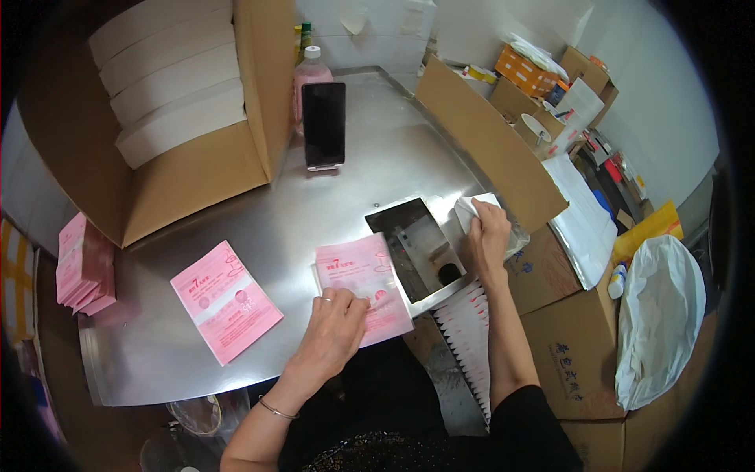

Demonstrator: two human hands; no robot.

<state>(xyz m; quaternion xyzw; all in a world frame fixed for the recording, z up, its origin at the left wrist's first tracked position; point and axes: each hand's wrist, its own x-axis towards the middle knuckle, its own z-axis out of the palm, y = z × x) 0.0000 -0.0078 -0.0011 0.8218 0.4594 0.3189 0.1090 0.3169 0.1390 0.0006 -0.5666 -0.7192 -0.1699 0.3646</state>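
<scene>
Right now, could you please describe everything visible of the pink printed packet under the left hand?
The pink packet is flat and rectangular, with darker red print, and looks like paper or thin film. It lies slightly turned on the metal table, near the front edge, its right side along the rectangular opening. The left hand rests on its lower left part, hiding some print. Whether it is one layer or several, I cannot tell.

Single head-worn fisheye: looks down, forward over table [401,149]; left hand [334,326], right hand [489,236] close below.
</scene>
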